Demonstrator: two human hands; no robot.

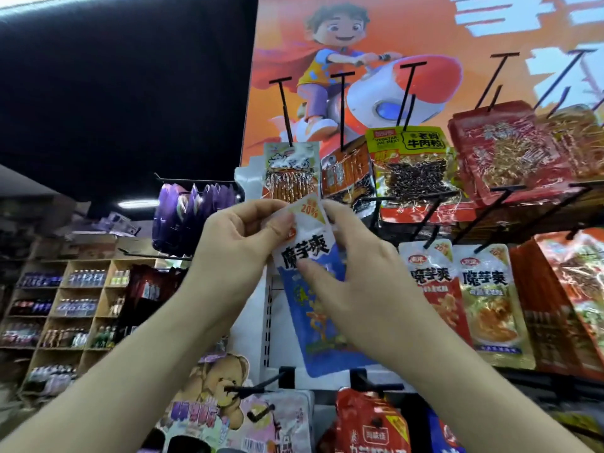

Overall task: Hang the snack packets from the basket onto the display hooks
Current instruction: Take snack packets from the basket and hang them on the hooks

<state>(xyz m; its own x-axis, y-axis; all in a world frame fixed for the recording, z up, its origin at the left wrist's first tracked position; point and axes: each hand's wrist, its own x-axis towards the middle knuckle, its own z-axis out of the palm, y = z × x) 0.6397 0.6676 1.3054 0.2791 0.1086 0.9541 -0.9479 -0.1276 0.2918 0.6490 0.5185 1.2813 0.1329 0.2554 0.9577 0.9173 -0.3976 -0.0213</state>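
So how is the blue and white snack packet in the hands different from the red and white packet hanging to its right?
The blue and white snack packet is pinched at its top by the left hand and right hand; the red and white packet hangs on a black hook. The held one's lower half is blue, the hanging one's red. The held one tilts more. Both show the same bold black characters on white.

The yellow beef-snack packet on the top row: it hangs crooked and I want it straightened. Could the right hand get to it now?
Probably not yet: the right hand and left hand both hold the blue-and-white packet. The yellow packet hangs unobstructed just above.
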